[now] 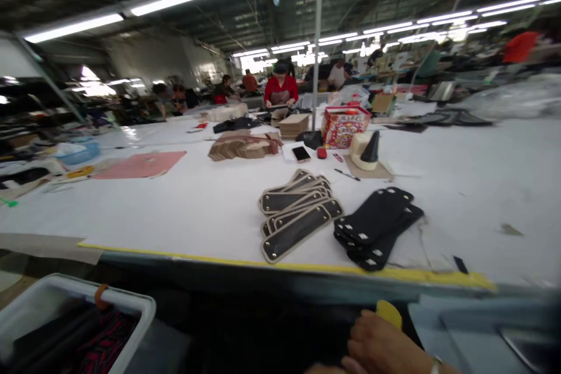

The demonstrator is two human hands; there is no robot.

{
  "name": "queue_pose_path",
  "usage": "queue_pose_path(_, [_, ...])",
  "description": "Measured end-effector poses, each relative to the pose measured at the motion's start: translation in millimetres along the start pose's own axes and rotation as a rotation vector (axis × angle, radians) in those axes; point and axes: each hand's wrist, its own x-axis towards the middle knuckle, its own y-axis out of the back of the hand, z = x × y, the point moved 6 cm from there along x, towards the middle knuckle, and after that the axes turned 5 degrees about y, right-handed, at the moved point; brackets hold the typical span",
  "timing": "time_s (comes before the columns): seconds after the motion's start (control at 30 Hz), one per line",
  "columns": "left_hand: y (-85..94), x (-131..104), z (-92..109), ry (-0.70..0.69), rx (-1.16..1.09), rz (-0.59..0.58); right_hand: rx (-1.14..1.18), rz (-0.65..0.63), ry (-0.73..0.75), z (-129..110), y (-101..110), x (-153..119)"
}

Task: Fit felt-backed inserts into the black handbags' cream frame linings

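- Where the right hand [381, 340] reaches in from the bottom edge of the view, a yellow piece [391, 314] shows against its far side, partly hidden by it, below the table's near edge.
- The right hand's fingers look bent, but their tips are out of sight, so I cannot tell how far it is open or whether it grips the yellow piece; a band [436, 364] circles the wrist.
- Only a sliver of what seems the left hand [325, 369] shows at the bottom edge; its opening and any hold cannot be told.
- Beyond the hands, a yellow strip [210, 262] runs along the edge of the white table [153, 210].
- Just past that edge lie overlapping black panels [377, 216] with metal fittings, and to their left a fanned pile of tan-edged strips [298, 231].
- Farther back are a pen [347, 175], a phone [301, 154], a patterned red box [344, 128] and a stack of brown pieces [241, 147].
- A pink sheet [142, 165] lies flat on the left; below the table edge on that side, a white bin [149, 311] holds dark material [56, 327].
- Across the table, a person in red [280, 90] has both hands at the tabletop.
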Motion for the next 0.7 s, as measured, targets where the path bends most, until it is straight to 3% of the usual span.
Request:
queue_pose_path(0.1, [-15.9,-7.9,-6.5,0.081,-0.067,-0.055,0.095,-0.147,0.065,-8.6,5.4,1.6])
queue_pose_path(0.17, [-21.4,-6.0,-12.3,0.142,-0.141,-0.087,0.147,-0.175,0.085,-3.3,-1.1,1.4])
queue_pose_path(0.3, [-20.4,1.2,-16.5,0.162,-0.082,-0.071,0.212,-0.155,0.07,5.2,-15.8,-3.0])
queue_pose_path(0.53, [-19.6,-2.5,-11.7,0.147,0.009,-0.067,0.192,-0.1,0.0,-0.5,-12.8,-8.3])
queue_pose_path(0.7, [-22.1,-2.8,-13.6,0.16,-0.017,-0.071,0.189,-0.13,-0.015,-0.6,-13.8,-9.4])
